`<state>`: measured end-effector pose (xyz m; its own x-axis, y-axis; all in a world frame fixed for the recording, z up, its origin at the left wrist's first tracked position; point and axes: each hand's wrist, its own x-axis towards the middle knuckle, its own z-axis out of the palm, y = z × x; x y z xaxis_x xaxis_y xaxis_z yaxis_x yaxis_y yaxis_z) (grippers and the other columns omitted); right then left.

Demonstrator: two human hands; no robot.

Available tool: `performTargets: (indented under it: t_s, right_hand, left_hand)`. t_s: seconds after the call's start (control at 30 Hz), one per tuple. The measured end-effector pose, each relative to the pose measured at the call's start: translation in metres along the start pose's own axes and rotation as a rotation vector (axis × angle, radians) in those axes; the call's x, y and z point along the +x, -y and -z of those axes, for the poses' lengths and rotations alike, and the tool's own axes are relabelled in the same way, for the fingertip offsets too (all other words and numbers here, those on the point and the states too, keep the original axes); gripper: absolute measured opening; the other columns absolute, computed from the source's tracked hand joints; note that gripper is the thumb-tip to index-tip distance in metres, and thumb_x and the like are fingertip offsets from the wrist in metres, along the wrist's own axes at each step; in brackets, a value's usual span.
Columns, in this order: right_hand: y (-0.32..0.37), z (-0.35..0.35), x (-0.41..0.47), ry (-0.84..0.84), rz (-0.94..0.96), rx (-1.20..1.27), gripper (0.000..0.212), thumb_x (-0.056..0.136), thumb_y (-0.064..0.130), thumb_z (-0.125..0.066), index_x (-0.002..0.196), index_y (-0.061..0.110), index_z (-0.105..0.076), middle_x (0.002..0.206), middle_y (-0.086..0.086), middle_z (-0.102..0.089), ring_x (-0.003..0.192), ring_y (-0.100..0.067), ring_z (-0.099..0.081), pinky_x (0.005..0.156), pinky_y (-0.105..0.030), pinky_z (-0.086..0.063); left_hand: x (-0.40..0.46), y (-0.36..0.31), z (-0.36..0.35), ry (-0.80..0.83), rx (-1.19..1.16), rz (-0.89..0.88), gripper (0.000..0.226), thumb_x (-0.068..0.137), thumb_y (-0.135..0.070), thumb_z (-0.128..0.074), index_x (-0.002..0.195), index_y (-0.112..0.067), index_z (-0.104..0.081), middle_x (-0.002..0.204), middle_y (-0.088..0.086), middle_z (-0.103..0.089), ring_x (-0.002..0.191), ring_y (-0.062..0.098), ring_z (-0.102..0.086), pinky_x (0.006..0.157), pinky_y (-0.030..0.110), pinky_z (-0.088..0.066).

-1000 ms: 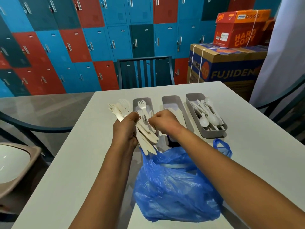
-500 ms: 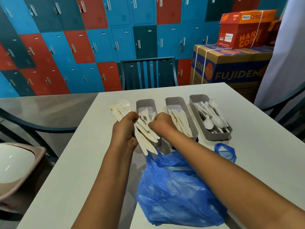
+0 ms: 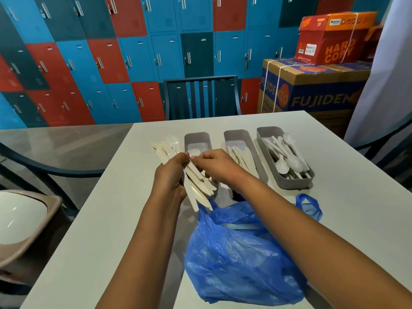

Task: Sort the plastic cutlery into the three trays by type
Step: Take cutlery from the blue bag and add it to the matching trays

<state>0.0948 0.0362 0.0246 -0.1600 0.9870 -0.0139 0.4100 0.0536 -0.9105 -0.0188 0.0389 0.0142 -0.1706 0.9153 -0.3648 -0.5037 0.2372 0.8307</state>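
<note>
Above the white tabletop (image 3: 107, 219), we hold a fanned bundle of cream plastic cutlery (image 3: 196, 186).

Our left hand (image 3: 171, 175) has its grip curled round the bundle's middle; our right hand (image 3: 214, 163) pinches one piece at the bundle's top. Beyond stand three grey oblong plastic trays: the left tray (image 3: 197, 137) with forks, the middle tray (image 3: 236, 136) with knives, the right tray (image 3: 287, 181) with white spoons. A crumpled blue plastic bag (image 3: 240, 253) lies nearest us. The bundle's long axis runs from near right to far left, fork tines pointing away.
</note>
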Motion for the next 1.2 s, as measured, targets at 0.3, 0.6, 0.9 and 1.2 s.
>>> performTargets:
  t_s: [0.3,0.6,0.9,1.2]
  right_hand:
    - [-0.009,0.005,-0.002,0.028,-0.042,0.107,0.009,0.087,0.015,-0.064,0.079,0.010,-0.064,0.070,0.000,-0.059,0.060,-0.013,-0.053,0.053,-0.025,-0.045]
    - [-0.017,0.014,0.005,-0.121,-0.143,-0.025,0.011,0.085,0.012,-0.061,0.075,0.009,-0.058,0.065,-0.003,-0.050,0.052,-0.012,-0.042,0.049,-0.021,-0.034]
    - [-0.033,0.003,0.032,-0.168,-0.302,-0.206,0.031,0.080,0.011,-0.057,0.055,0.015,-0.039,0.055,0.000,-0.039,0.051,-0.015,-0.040,0.050,-0.021,-0.031]
    - [-0.034,-0.004,0.045,-0.157,-0.280,-0.422,0.025,0.082,0.037,-0.063,0.081,0.012,-0.063,0.081,-0.003,-0.063,0.076,-0.021,-0.061,0.053,-0.023,-0.037]
  left_hand:
    - [0.000,0.005,-0.002,-0.006,0.070,-0.020,0.018,0.085,-0.005,-0.058,0.101,0.000,-0.061,0.069,0.016,-0.059,0.048,0.025,-0.062,0.067,0.047,-0.057]
    - [-0.004,0.003,-0.003,-0.060,0.012,0.016,0.007,0.086,-0.003,-0.056,0.080,0.000,-0.054,0.044,0.007,-0.057,0.034,0.014,-0.056,0.045,0.024,-0.050]
    - [-0.008,-0.001,-0.005,-0.052,-0.062,0.049,0.014,0.090,-0.002,-0.053,0.076,-0.002,-0.052,0.036,0.005,-0.055,0.031,0.011,-0.055,0.037,0.019,-0.047]
    - [-0.009,-0.003,-0.002,-0.050,-0.029,0.056,0.015,0.090,-0.003,-0.053,0.075,-0.003,-0.053,0.038,0.004,-0.054,0.032,0.011,-0.055,0.045,0.024,-0.049]
